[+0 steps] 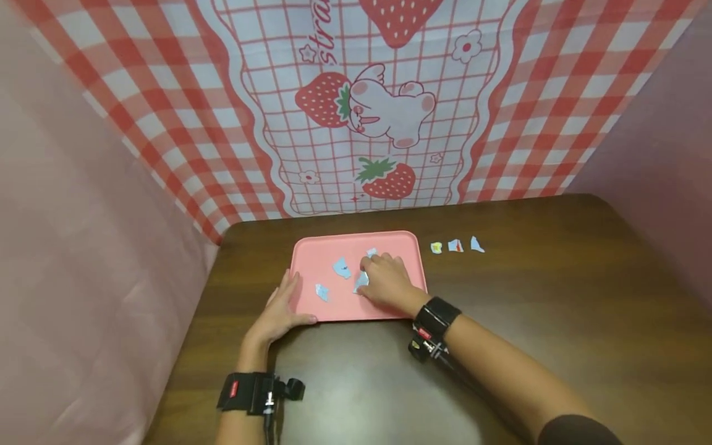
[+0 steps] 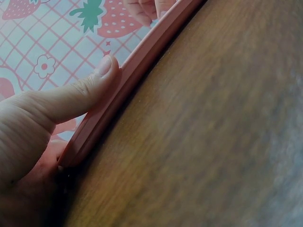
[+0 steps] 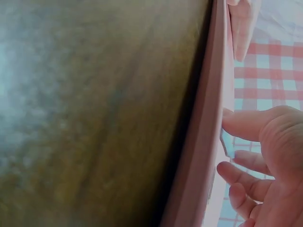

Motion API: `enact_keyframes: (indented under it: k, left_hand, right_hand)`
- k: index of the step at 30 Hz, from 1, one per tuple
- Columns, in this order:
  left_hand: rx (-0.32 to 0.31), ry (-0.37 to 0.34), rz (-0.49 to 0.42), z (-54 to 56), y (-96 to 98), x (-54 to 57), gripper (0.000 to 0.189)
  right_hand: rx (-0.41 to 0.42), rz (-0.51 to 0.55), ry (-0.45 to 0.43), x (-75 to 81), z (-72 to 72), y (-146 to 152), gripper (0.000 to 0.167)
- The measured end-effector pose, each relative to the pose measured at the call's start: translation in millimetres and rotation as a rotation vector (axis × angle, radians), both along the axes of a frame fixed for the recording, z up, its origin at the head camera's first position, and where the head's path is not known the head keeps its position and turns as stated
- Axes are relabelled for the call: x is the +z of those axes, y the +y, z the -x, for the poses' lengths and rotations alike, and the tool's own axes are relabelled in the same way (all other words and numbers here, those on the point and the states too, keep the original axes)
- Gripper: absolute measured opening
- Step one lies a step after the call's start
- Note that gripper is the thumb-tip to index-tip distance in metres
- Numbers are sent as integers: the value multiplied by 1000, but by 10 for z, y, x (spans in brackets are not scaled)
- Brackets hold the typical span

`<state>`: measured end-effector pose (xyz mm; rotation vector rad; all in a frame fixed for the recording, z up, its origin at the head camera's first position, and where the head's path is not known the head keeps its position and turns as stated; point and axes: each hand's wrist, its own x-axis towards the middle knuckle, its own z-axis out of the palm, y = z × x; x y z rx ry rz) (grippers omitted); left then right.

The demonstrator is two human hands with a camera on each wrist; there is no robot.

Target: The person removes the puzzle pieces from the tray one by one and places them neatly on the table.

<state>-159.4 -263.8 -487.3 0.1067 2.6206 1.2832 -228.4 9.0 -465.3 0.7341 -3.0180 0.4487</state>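
Note:
A pink rectangular tray [image 1: 345,311] lies on the table. My left hand [image 1: 280,315] spans its near left corner, fingers straight along the left side and thumb [image 2: 90,90] against the near rim. Over the right half of the tray, my right hand [image 1: 389,281] pinches a light-blue irregular piece [image 1: 361,281], like torn paper, between thumb and fingers. This piece [image 3: 226,142] shows between thumb and fingertip in the right wrist view. Other light-blue pieces lie on the tray: one [image 1: 342,268] left of the right hand, one [image 1: 322,292] nearer the left hand, one [image 1: 371,252] beyond the right fingers.
Right of the tray, on the brown wooden table [image 1: 556,296], lie a yellow-marked piece [image 1: 436,248], a red-marked piece [image 1: 455,245] and a plain light-blue piece [image 1: 476,245]. A strawberry-print cloth [image 1: 367,123] hangs behind the table, with a pink cloth [image 1: 83,247] at the left.

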Motion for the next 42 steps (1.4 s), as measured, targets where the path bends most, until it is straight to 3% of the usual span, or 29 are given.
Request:
enact_keyframes:
  k: [3,6,12,17,22,27,34,42]
  left_hand:
    - [0,-34,16,-101,-8,-97,122]
    - [-7,-55,33,-118,-8,-134,123]
    - [-8,-31,43,47,21,-101,122]
    - [-4,-7,40,195,-3,35,121]
    - [-11,-10,39,192,5,20,120]
    - [-17,-41,43,134,13,-56,120]
    - [-24,-40,46,113,-25,-34,119]
    - [-25,-35,41,138,-1,-50,119]
  right_hand:
    - [19,5,15,-123,-121,-9,47]
    - [39,12,25,-171,-160,-5,46]
    - [15,109,-18,-97,-31,33,41]
    - [5,236,-86,88,153,13,36]
    - [-22,400,-185,115,145,69,33]
    - [-48,525,-192,54,111,183,29]
    - [-46,705,-221,111,176,337,30]
    - [-121,760,-187,185,283,626,35]
